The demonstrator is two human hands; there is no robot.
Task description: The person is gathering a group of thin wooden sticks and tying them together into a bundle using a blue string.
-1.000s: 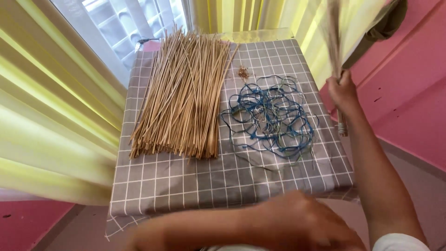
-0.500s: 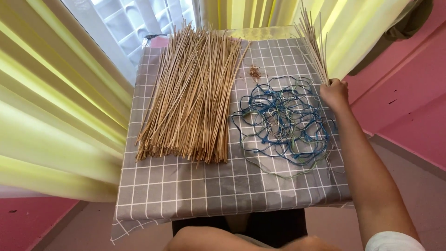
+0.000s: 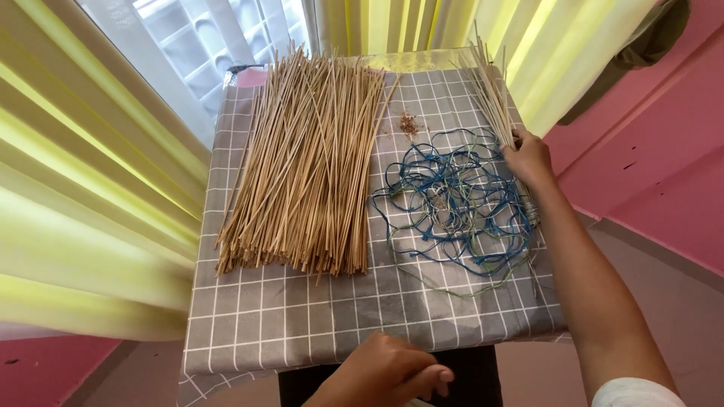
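Observation:
My right hand [image 3: 528,158] grips a small bundle of thin tan sticks [image 3: 492,94] and holds it low over the right edge of the table, tips pointing away. Just left of that hand lies a loose tangle of blue and green string [image 3: 452,203]. A big pile of the same tan sticks [image 3: 305,173] covers the left half of the grey checked tablecloth [image 3: 302,316]. My left hand [image 3: 388,373] rests at the near table edge with fingers curled; nothing shows in it.
A small heap of brown crumbs [image 3: 409,124] lies between the pile and the string. Yellow curtains [image 3: 83,188] hang on the left and behind the table, a window grille [image 3: 204,38] at the back, a pink wall [image 3: 648,151] on the right.
My right hand has come down from high on the right, bringing the stick bundle onto the table's right edge. My left hand has drawn back toward the near edge.

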